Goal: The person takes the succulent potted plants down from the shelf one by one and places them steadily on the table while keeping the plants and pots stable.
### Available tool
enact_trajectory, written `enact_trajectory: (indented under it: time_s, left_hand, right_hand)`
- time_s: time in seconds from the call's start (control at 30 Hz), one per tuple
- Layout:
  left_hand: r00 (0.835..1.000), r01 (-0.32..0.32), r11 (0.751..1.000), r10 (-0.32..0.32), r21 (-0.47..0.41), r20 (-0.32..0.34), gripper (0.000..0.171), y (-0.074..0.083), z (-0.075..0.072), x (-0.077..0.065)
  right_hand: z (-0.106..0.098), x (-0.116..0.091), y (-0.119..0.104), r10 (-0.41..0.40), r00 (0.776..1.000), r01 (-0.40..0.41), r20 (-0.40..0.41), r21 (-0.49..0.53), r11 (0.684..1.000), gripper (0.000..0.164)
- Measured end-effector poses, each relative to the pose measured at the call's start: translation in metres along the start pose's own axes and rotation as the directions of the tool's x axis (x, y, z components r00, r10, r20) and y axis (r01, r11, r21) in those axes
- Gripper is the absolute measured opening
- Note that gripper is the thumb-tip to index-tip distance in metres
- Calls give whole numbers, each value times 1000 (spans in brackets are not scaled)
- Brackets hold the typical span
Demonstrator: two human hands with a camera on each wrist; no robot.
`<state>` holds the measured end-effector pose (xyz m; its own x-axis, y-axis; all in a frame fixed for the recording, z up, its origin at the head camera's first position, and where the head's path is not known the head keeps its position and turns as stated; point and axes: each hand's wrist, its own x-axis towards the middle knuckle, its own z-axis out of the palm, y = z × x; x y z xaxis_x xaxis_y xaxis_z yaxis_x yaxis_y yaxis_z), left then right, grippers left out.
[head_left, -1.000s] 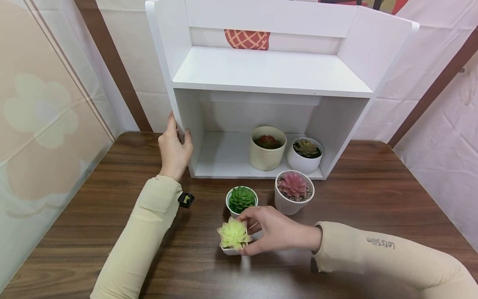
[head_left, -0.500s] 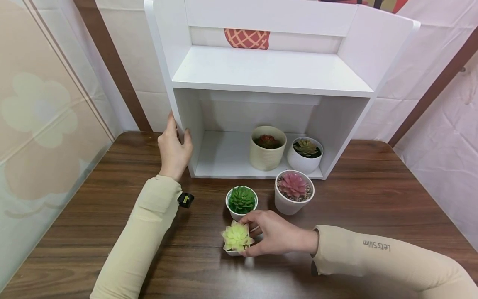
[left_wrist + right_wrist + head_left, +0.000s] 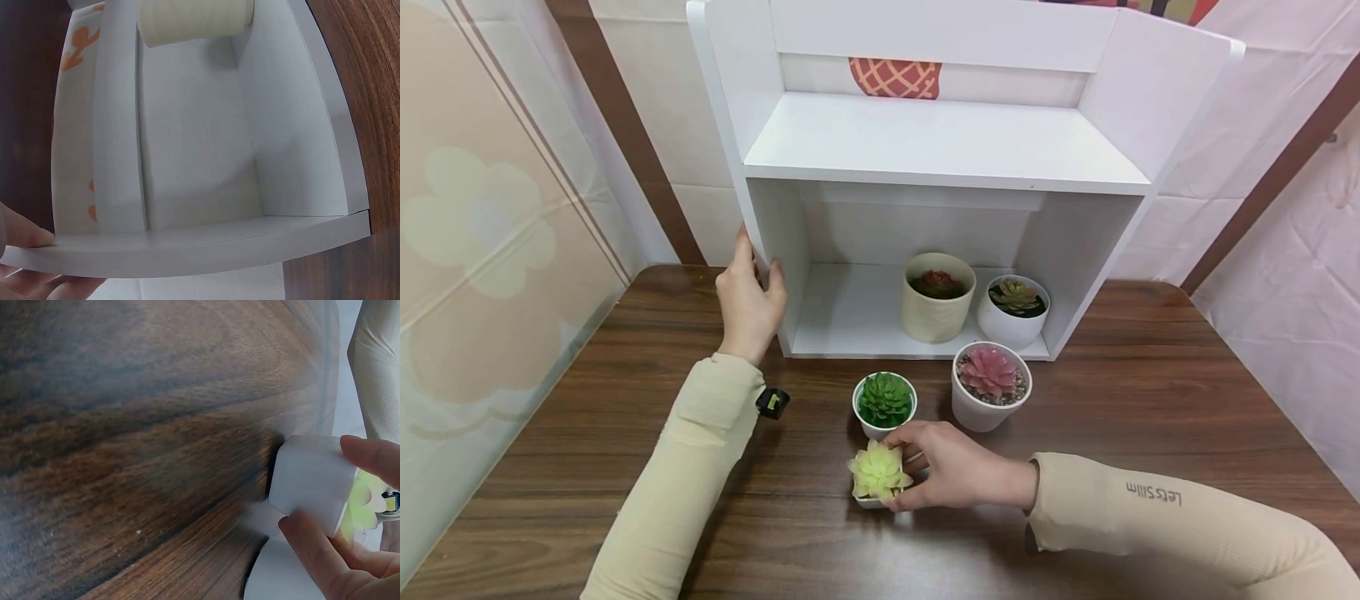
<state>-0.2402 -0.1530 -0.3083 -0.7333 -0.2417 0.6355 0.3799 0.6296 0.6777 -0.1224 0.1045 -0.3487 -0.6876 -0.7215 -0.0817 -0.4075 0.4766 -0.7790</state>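
A yellow-green succulent in a small white square pot (image 3: 878, 475) stands near the front middle of the table. My right hand (image 3: 958, 467) pinches that white pot (image 3: 312, 478) between thumb and fingers from its right side. Just behind it is a green succulent in a round white pot (image 3: 884, 402). My left hand (image 3: 750, 308) holds the left side panel of a white shelf (image 3: 947, 142). In the left wrist view, the thumb and fingers lie on opposite sides of the panel (image 3: 187, 253).
A pink succulent in a white pot (image 3: 991, 383) stands before the shelf's right end. On the lower shelf board are a cream pot with a reddish succulent (image 3: 936, 312) and a white pot with a dull green one (image 3: 1013, 321). All rests on a wooden table (image 3: 1165, 383).
My right hand has shifted the yellow-green succulent's pot slightly to the right. The left hand stays on the shelf panel, and the other pots have not moved.
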Motion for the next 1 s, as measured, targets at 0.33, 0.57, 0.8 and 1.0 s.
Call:
enact_trajectory:
  time_s: [0.33, 0.57, 0.8, 1.0]
  left_hand:
    - [1000, 1, 1000, -1, -3, 4, 47, -1, 1, 0]
    - [1000, 8, 1000, -8, -13, 8, 49, -1, 0, 0]
    - [1000, 11, 1000, -11, -12, 5, 49, -2, 0, -1]
    - [1000, 4, 1000, -4, -9, 3, 48, -2, 1, 0]
  right_hand:
    - [0, 0, 6, -27, 999, 26, -22, -41, 999, 50]
    - [-1, 1, 8, -40, 998, 37, -50, -61, 997, 49]
    - [-4, 0, 8, -46, 998, 41, -38, -126, 991, 53]
    - [-18, -6, 4, -10, 1000, 10, 0, -183, 983, 58]
